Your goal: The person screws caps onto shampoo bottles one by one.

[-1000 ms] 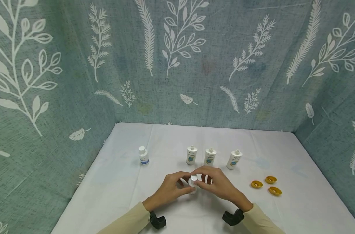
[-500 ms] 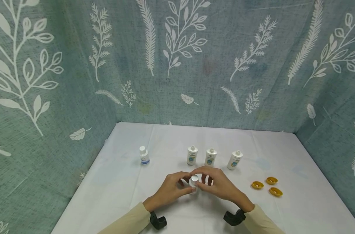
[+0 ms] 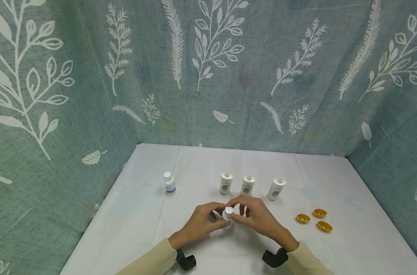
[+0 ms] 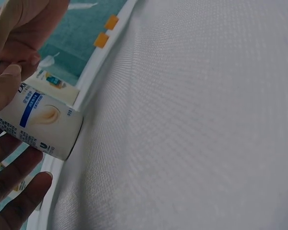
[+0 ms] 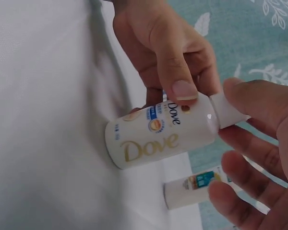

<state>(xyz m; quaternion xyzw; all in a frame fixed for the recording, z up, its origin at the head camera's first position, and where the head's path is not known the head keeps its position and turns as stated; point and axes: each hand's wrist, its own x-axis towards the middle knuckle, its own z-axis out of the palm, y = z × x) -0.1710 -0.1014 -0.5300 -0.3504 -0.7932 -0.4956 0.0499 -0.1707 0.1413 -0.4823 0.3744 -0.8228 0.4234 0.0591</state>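
Note:
A small white Dove bottle [image 5: 158, 136] stands upright on the white cloth, between my two hands. My left hand [image 3: 199, 222] grips its body, with the thumb on the near side, seen in the right wrist view. The bottle's white cap [image 5: 226, 110] is pinched between the thumb and a finger of my right hand [image 3: 254, 217]. That cap sits on the bottle's neck. In the left wrist view, the lower label stays visible, while fingers cover the upper part. The right hand's other fingers are spread away from the bottle.
Behind the hands stand three white flip-top-like bottles, the left [image 3: 225, 183], middle [image 3: 248, 185] and right one [image 3: 275, 188]. Another white-capped bottle [image 3: 169, 183] stands at the left. Three orange-brown ring-shaped pieces [image 3: 303, 218] lie right. Patterned green cloth [image 3: 208, 76] walls the table.

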